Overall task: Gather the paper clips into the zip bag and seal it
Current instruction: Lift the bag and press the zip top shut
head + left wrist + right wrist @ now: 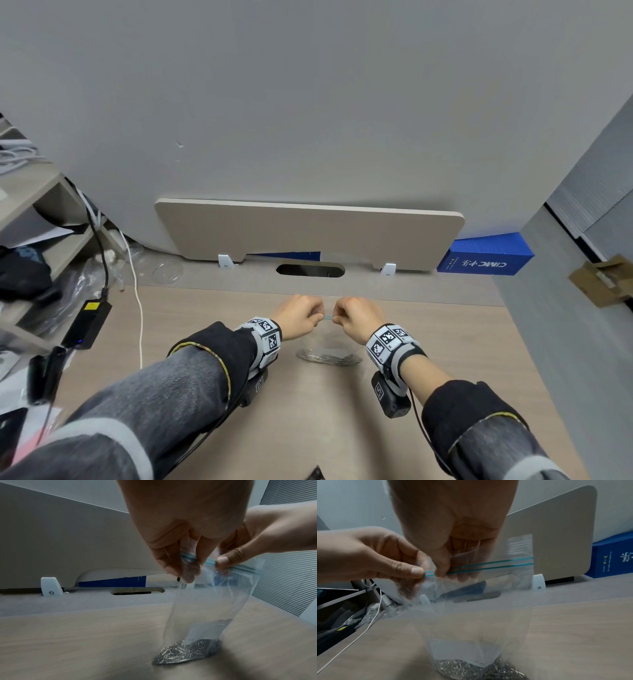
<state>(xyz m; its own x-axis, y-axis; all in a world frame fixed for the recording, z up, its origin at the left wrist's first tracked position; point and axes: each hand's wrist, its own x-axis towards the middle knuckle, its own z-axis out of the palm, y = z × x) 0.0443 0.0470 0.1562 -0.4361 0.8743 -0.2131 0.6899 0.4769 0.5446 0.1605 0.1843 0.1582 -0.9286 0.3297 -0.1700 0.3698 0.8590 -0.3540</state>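
Note:
A clear zip bag (205, 601) (479, 622) stands upright on the wooden desk, its bottom full of silver paper clips (329, 357) (185, 651) (471, 669). Both hands hold the bag by its blue-green zip strip (328, 318) (488, 565). My left hand (303, 317) (180, 563) pinches the strip at its left end between thumb and fingers. My right hand (356, 317) (443, 566) pinches the strip right beside it. The rest of the strip runs free to the right in the right wrist view.
A beige divider panel (308, 236) stands at the desk's back edge behind a cable slot (310, 270). A blue box (486, 257) sits back right. A black power adapter (87, 322) and a white cable (138, 308) lie at the left, beside cluttered shelves (34, 222).

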